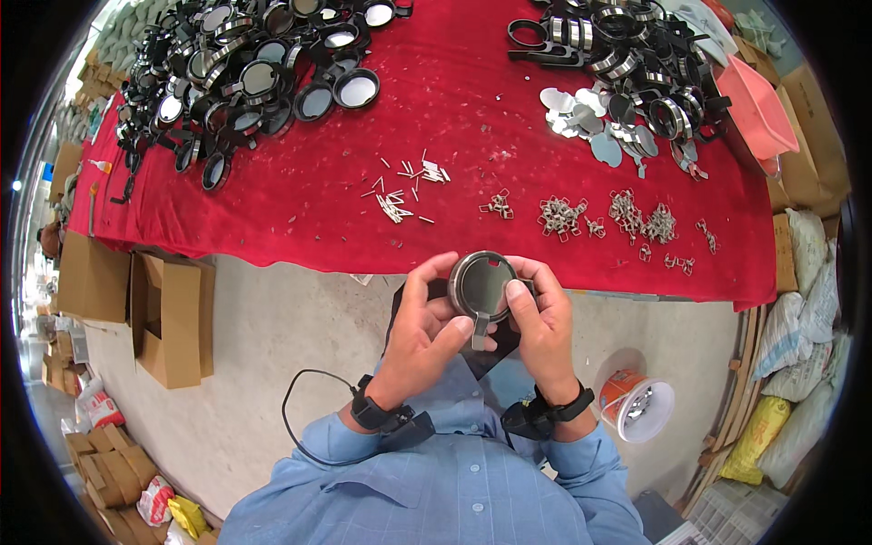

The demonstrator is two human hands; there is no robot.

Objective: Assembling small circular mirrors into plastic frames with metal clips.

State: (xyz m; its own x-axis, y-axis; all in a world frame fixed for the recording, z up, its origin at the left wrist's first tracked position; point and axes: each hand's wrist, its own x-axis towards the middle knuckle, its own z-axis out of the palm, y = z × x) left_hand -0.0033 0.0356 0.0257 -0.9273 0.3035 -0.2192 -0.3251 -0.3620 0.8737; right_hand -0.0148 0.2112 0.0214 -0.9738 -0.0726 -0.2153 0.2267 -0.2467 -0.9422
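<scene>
Between both hands, over the table's near edge, is a round dark-rimmed lid with a shiny greyish disc inside and a short tab at its lower side. My left hand grips its left rim, the thumb near the tab. From the right, my right hand holds the rim, its thumb on the disc's edge. The fingers beneath are partly hidden. Closest to the hands on the red cloth lie loose short silvery pins and small bent-wire clips.
Similar black-rimmed round parts heap at the far left and far right of the red-covered table. Thin silvery discs lie by the right heap. A pink plastic bin stands beyond; a white bucket and cardboard box are below.
</scene>
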